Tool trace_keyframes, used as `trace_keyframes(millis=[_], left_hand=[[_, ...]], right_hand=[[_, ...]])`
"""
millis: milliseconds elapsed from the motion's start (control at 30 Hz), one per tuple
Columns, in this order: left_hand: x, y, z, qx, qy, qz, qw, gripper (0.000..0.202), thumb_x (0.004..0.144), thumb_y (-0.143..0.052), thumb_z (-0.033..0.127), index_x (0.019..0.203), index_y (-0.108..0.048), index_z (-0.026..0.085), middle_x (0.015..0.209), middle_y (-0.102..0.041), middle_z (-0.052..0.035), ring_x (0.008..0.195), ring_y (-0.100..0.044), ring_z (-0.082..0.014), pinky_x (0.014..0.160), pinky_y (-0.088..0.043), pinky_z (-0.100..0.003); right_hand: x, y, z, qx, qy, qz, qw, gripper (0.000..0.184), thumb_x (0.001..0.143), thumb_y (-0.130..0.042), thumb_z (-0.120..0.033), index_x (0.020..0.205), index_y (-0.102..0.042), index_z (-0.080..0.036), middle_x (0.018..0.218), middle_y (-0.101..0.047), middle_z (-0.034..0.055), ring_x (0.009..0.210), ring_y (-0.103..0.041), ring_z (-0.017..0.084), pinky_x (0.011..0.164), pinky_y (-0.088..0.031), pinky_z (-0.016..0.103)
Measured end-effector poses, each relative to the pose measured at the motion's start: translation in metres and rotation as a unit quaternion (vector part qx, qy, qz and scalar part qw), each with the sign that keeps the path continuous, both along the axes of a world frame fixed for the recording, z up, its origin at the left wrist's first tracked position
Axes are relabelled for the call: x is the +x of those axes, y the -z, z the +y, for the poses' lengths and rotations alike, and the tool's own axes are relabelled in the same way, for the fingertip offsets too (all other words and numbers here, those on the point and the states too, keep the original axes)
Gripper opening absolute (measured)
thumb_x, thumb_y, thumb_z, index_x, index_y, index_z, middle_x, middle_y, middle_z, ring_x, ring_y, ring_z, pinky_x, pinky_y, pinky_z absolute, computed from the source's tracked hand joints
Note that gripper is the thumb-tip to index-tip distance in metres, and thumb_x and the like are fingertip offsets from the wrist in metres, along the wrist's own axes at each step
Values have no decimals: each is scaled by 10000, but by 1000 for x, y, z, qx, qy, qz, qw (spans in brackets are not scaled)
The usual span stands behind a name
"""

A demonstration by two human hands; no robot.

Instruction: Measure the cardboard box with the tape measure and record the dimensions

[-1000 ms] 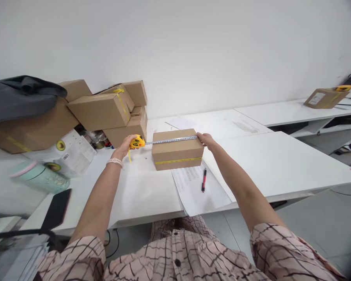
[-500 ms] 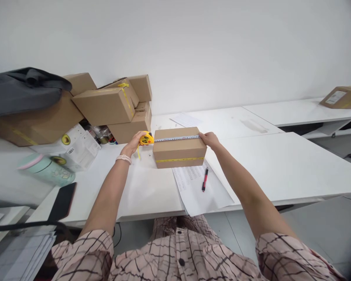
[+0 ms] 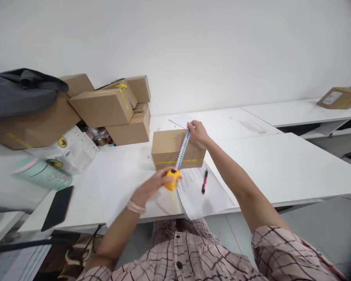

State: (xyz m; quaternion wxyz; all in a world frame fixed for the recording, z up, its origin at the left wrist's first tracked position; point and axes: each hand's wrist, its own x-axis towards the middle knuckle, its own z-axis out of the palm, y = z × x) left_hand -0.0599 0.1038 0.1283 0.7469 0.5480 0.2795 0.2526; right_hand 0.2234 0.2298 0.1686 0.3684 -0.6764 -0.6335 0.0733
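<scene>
A brown cardboard box (image 3: 166, 143) with a yellow strip along its front lies on the white table. My left hand (image 3: 153, 184) is closed on the yellow case of a tape measure (image 3: 173, 179), held in front of the box near its lower front edge. The white blade runs slantwise from the case up across the box to its far edge. There my right hand (image 3: 197, 130) pinches the blade's end. Partly under the box lies a printed sheet of paper (image 3: 203, 199), with a red and black pen (image 3: 204, 182) on top.
Cardboard boxes (image 3: 102, 107) are stacked at the back left beside a dark grey bag (image 3: 23, 93). A mint bottle (image 3: 43, 171) and a black phone (image 3: 57, 208) lie at the table's left. Another box (image 3: 337, 97) rests at the far right.
The tape has turned from along the box's length to across its width. My left hand brought the case right and nearer to me; my right hand moved left and farther back.
</scene>
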Motion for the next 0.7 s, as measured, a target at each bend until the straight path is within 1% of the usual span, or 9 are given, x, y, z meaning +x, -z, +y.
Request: trace_keyframes(millis=[67,100,133,200,267,367,433,567,700], left_hand=[[21,25,-29,-85,14,-44,995,461,731,-847,379,1103,-662,179,1095,-732,-128,862,-721,-230,828,-556,-372],[30,32,-38,-114,-2,-65,991,454,724,-856,371,1081,-647,183,1074,-732,-122,865,-724,-233,844,-560,-387],[37,35,-44,-134,-20,-87,987,457,727,-856,369,1082,-629,191,1076,-730,-119,882,-726,-243,858,-565,-409],[45,31,-44,-150,-51,-118,980,484,728,-856,382,1100,-608,196,1092,-727,-119,890,-730,-257,859,-576,-443],[48,19,-36,-144,-58,-128,980,500,737,-841,431,1110,-623,178,1113,-721,-129,863,-734,-264,832,-586,-448],[51,7,-22,-132,-66,-126,981,518,750,-803,507,1084,-672,133,1113,-715,-144,800,-732,-251,784,-592,-421],[56,7,-18,-140,-79,-130,978,522,769,-769,538,1078,-686,126,1111,-715,-147,778,-732,-244,764,-592,-410],[66,15,-23,-162,-95,-135,973,509,764,-768,550,1070,-684,152,1081,-726,-140,760,-740,-245,731,-597,-398],[72,15,-32,-173,-103,-133,971,503,739,-796,543,1048,-677,165,1024,-731,-125,765,-738,-251,729,-595,-402]], right_hand=[[-14,7,14,-35,-39,-41,998,358,1012,-345,-460,889,-590,-230,1110,-697,125,1156,-561,300,978,-444,414],[-18,9,23,-51,-46,-51,996,350,1007,-358,-457,882,-596,-232,1124,-694,128,1185,-547,314,997,-437,433],[-20,11,32,-65,-47,-54,995,347,1004,-362,-447,877,-602,-232,1134,-693,131,1204,-538,325,1011,-431,451],[-20,10,49,-86,-37,-54,994,359,1007,-340,-410,878,-618,-224,1150,-691,147,1239,-519,345,1040,-412,486],[-17,7,62,-106,-20,-53,993,386,1010,-308,-371,892,-636,-206,1160,-690,170,1272,-495,364,1062,-388,518],[-17,4,67,-128,-6,-49,990,399,1005,-318,-377,916,-653,-181,1153,-698,197,1253,-515,373,1076,-366,538],[-18,5,61,-135,-9,-45,990,388,997,-355,-418,909,-656,-189,1118,-714,186,1173,-572,352,1076,-363,528],[-19,6,45,-130,-25,-27,991,390,984,-386,-504,847,-642,-243,979,-743,105,965,-640,282,1004,-418,454],[-15,5,40,-123,-32,-9,992,354,966,-435,-512,845,-650,-258,918,-737,77,940,-629,257,937,-443,396]])
